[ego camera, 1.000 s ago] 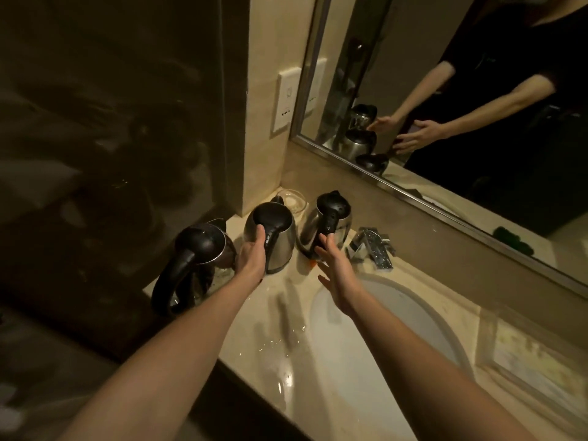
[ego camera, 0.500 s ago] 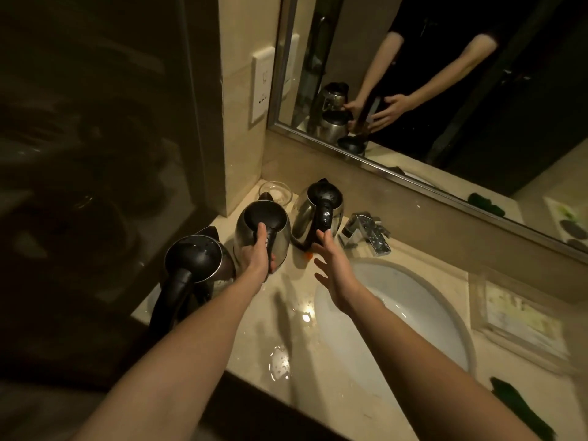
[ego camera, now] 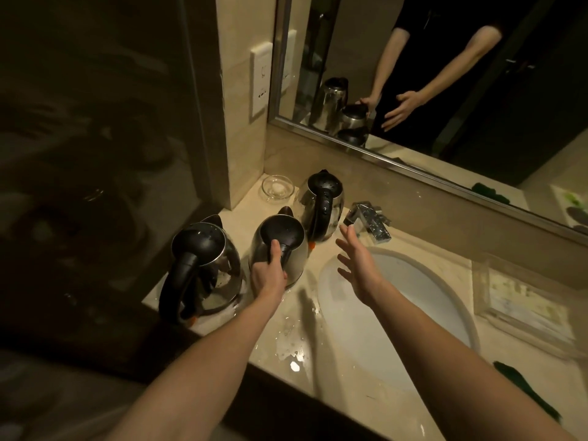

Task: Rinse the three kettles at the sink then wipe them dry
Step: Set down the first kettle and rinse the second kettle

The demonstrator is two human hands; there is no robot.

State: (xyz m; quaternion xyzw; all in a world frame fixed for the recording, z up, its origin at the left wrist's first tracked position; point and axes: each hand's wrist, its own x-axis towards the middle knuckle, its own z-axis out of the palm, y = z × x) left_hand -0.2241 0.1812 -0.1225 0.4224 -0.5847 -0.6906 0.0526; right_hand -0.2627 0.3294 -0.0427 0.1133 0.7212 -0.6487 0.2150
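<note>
A dim bathroom was seen from above, with a pale stone counter [ego camera: 286,345] carrying splashes of water at the lower centre of the frame. A white oval sink [ego camera: 413,300] was set into it at centre right, with a chrome faucet [ego camera: 369,221] behind it. A small glass dish [ego camera: 265,192] holding a pale lump was placed in the corner at upper centre, and a clear tray [ego camera: 480,281] lined with printed paper lay at the right edge.

3 steel kettles with closed black lids were stood on the counter left of the sink: the left kettle [ego camera: 206,259], the middle kettle [ego camera: 296,256] and the back kettle [ego camera: 321,202] beside the faucet. Droplets were visible on all 3 lids.

The handle of the middle kettle was gripped by the left hand [ego camera: 269,275], thumb laid along its top. The right hand [ego camera: 359,265] was held empty above the sink's rim, fingers spread and straight.
</note>
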